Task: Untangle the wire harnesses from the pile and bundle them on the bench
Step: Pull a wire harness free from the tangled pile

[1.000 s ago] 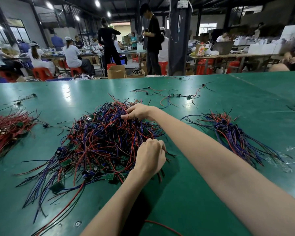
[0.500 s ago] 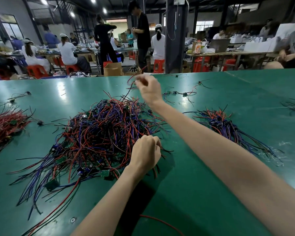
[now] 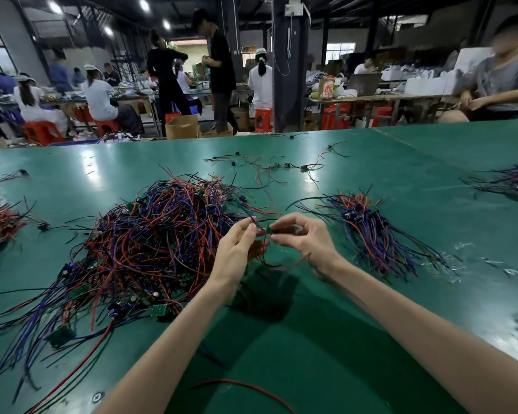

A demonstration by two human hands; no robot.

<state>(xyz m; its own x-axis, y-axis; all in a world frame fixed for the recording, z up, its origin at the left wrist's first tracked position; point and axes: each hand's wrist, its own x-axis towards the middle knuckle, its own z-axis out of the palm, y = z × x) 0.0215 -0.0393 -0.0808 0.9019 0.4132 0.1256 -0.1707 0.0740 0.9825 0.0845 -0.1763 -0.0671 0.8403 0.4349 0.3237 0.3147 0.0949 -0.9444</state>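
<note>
Now one harness (image 3: 270, 230) is up, pinched between both hands.
Above the bench (image 3: 401, 309), the left hand (image 3: 237, 252) and right hand (image 3: 307, 245) each nip it by the fingertips; pile (image 3: 150, 240) at nine o'clock, bundle (image 3: 377, 234) at three. Best draw its wires straight, then lay them parallel.

**Q:** Head view, text check. Anything legible?

**A:** Nothing I can read. A small round mark (image 3: 97, 397) sits on the green bench (image 3: 371, 309), near left, but the glyph inside is too blurred to tell. An orange-printed packet (image 3: 326, 88) on the far table, right of the pillar, carries lettering too small to make out.

**Q:** White boxes (image 3: 425, 85), far right?

**A:** Too blurred to tell from my end.
</note>
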